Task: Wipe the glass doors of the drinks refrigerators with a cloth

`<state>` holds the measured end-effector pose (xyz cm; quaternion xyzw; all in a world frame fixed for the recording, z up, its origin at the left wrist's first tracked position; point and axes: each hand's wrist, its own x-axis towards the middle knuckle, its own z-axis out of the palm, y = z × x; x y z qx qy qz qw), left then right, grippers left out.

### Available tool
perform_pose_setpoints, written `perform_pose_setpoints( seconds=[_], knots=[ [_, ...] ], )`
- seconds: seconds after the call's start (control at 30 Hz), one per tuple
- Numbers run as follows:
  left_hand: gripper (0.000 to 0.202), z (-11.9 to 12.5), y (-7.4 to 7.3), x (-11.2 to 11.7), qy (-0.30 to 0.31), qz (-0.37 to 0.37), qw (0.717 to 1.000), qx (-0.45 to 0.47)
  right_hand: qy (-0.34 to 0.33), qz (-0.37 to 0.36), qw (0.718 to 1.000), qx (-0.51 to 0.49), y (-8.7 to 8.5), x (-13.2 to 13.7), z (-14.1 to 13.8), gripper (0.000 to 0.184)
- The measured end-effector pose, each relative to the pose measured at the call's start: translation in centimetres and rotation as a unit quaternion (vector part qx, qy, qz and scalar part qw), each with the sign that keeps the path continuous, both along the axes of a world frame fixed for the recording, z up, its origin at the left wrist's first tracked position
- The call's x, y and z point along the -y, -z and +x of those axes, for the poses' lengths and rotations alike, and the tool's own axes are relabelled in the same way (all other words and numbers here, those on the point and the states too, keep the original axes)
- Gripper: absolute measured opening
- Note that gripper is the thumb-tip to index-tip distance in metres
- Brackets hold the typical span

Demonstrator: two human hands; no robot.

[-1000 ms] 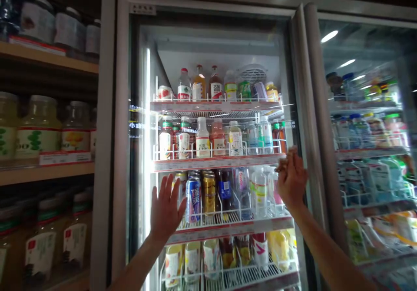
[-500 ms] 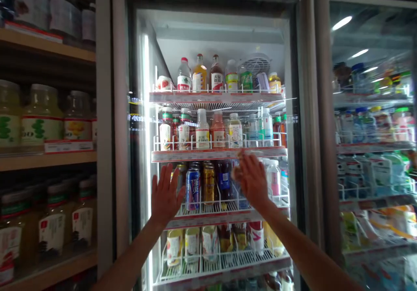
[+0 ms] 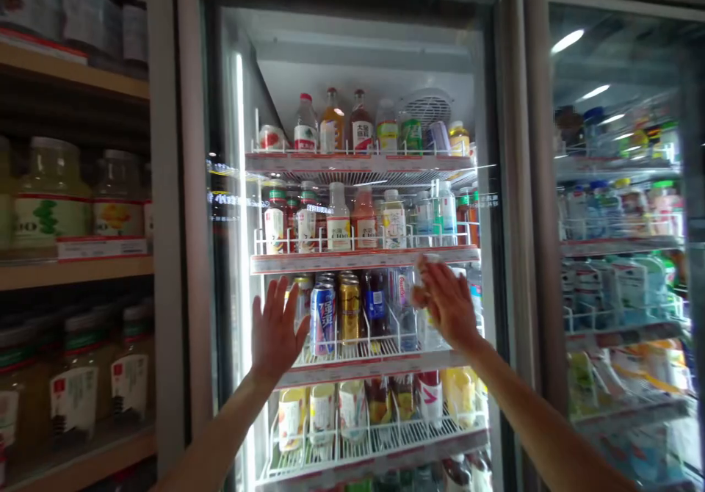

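Observation:
My left hand is raised flat, fingers spread and pointing up, in front of the lit drinks cooler's glass door. It appears to be at the glass, though contact cannot be made out. Nothing shows in it. Before the right part of the third shelf, my right hand is tilted leftward with its fingers stretched out. Pale blurred patches by its fingertips could be their reflection; I cannot tell. Behind the glass, between the hands, stand a blue can, a gold can and a dark bottle with a blue label.
Drinks line the cooler's upper shelf, second shelf and lower shelf. Wooden shelving with large juice bottles stands left. A metal door frame separates this cooler from another stocked one at right.
My right hand has moved right across the front of the glass. My left hand has stayed nearly in place. The view has shifted slightly to the right.

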<state>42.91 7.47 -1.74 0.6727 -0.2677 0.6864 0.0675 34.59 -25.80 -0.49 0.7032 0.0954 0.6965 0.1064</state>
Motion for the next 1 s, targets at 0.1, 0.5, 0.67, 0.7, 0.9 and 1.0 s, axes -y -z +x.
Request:
perform_pose_setpoints(
  seconds=[0.1,0.5,0.67,0.7,0.9,1.0],
  knots=[
    [0.068,-0.1,0.0,0.0,-0.008,0.003,1.0,-0.004,0.017,0.164,0.982,0.096,0.0,0.1,0.3,0.055],
    [0.067,0.0,0.0,-0.2,-0.012,0.005,1.0,0.005,-0.004,0.124,0.986,0.108,-1.4,-0.5,0.5,0.057],
    [0.068,0.1,0.1,-0.2,0.012,-0.002,1.0,-0.007,-0.025,-0.046,0.999,-0.014,0.8,1.0,-0.2,0.062],
    [0.068,0.1,0.0,-0.2,0.016,-0.003,1.0,-0.007,-0.02,-0.066,0.997,-0.033,1.3,1.4,-0.4,0.062],
    [0.07,0.1,0.0,-0.1,0.011,0.0,1.0,0.0,0.008,0.145,0.984,0.107,1.2,2.6,-0.6,0.058],
    [0.069,0.2,0.1,-0.1,0.018,-0.002,1.0,-0.003,-0.043,0.006,0.999,0.005,1.7,1.0,-0.4,0.062]
  ],
)
